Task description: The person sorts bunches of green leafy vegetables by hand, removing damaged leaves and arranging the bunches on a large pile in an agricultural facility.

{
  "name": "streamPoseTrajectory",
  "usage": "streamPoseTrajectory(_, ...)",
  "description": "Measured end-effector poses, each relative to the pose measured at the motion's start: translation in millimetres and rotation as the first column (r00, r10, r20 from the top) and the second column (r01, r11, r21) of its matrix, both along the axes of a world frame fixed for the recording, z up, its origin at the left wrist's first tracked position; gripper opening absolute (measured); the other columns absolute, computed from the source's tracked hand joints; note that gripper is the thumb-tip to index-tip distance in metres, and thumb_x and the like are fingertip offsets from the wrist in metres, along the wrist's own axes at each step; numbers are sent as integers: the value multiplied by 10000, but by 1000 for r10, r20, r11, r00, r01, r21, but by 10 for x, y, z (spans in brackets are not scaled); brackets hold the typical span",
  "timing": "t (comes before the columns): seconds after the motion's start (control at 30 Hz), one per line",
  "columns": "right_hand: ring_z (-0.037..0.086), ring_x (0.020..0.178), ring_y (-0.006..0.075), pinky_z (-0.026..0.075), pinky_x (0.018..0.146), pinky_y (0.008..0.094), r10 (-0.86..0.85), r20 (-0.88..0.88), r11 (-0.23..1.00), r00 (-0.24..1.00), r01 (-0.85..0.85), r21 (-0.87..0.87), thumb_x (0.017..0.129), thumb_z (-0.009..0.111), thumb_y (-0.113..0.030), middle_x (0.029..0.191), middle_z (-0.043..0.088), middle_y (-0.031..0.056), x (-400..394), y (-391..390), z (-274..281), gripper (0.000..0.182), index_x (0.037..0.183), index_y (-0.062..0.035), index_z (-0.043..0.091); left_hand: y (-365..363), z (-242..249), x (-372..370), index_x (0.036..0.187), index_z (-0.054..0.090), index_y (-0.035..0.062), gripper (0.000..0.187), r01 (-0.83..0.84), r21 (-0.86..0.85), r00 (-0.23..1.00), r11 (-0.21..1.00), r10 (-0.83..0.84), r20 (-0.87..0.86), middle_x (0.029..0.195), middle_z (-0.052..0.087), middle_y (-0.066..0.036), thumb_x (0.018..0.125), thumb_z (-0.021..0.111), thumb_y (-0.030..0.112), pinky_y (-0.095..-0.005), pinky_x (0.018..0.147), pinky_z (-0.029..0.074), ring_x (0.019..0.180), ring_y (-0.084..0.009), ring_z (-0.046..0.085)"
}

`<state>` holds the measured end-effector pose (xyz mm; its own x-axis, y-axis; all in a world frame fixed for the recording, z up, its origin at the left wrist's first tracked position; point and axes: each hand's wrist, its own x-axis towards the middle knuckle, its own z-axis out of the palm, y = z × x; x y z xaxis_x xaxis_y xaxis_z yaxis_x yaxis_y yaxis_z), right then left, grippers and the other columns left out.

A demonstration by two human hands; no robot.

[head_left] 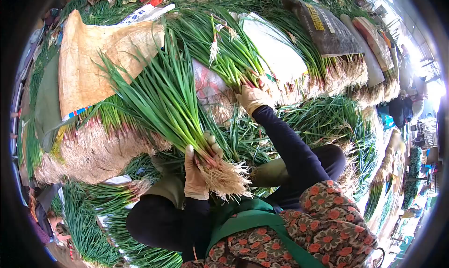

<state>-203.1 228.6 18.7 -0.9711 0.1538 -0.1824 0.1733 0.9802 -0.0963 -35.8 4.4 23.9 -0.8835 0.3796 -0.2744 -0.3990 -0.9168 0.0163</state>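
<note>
My left hand (197,173), in a pale glove, is closed round a thick bunch of green onions (175,113). Its leaves fan up and left, and its bushy pale roots (229,179) hang to the right of my fingers. Farther forward, my gloved right hand (254,98) grips the reddish lower stalks of other green onions (229,64) lying on the stack; part of its grip is hidden. A few loose onions with white roots (214,50) lie across the leaves there.
A tan sack (103,57) covers onions at the left, with matted roots (103,151) below it. A white sack (271,46) and a dark sack (322,27) lie over stacks at the right. More onions (84,221) spread at lower left. Other people (404,106) are far right.
</note>
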Motion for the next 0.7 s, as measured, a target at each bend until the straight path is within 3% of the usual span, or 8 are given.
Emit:
streamPoseTrajectory(0.2,634,660,298,506,590,395,384,-327,861,863,-463,-212,825,573,-316,813,628,156,720,-303,17,298,1040,-112,600,25,30,-29,1259,413,-54,568,-7,-192,1000,981,5,-10,1186,551,-192,907,483,387,-463,1073,303,1230,-333,429)
streamPoseTrajectory(0.23,630,606,296,505,538,385,447,-300,808,843,-524,-269,824,584,-299,735,633,142,973,-379,41,266,1018,-119,608,23,-114,-33,1232,449,-61,516,9,-227,1000,974,-15,-27,1033,593,-159,927,467,355,-410,882,494,926,-252,608)
streamPoseTrajectory(0.3,643,813,289,519,682,359,541,116,798,833,-465,-384,853,577,-301,906,641,152,1251,-519,169,343,1182,-203,563,19,-120,-32,1195,479,-45,451,44,-314,999,948,-43,10,1007,595,-154,939,451,325,-400,822,518,851,-251,619)
streamPoseTrajectory(0.37,644,705,247,515,595,334,462,-321,610,827,-559,-562,898,522,-313,842,647,153,1269,-444,33,301,1136,-132,554,15,-131,-10,1166,496,-34,415,60,-368,998,928,-54,28,993,596,-152,946,442,313,-397,798,527,826,-252,623)
streamPoseTrajectory(0.4,644,760,220,506,628,303,282,-231,308,931,-316,-897,902,533,-285,877,655,133,1169,-356,-361,338,1181,-94,527,13,-153,0,1157,499,-31,410,60,-379,998,923,-54,27,993,595,-152,946,440,315,-400,804,525,839,-254,622)
streamPoseTrajectory(0.47,561,715,86,429,573,209,70,104,-166,992,114,-980,903,566,-289,845,630,22,896,-360,-465,403,1190,-9,519,10,-44,-25,1103,505,-18,368,83,-343,995,935,-96,-19,987,591,-155,949,435,308,-411,827,516,886,-263,615)
streamPoseTrajectory(0.57,540,774,81,436,651,195,227,352,200,908,310,-929,877,610,-325,903,624,23,747,-538,137,415,1153,-18,569,21,-93,10,1176,487,-5,435,138,-387,986,912,-163,-33,989,600,-152,942,421,355,-415,806,503,880,-272,605)
streamPoseTrajectory(0.7,553,727,84,455,622,230,192,43,237,980,-4,-972,866,631,-266,826,631,12,645,-721,-589,331,1080,-14,608,10,-83,14,1161,479,-33,436,101,-478,991,873,-130,-28,992,599,-162,943,414,339,-421,817,483,899,-283,592)
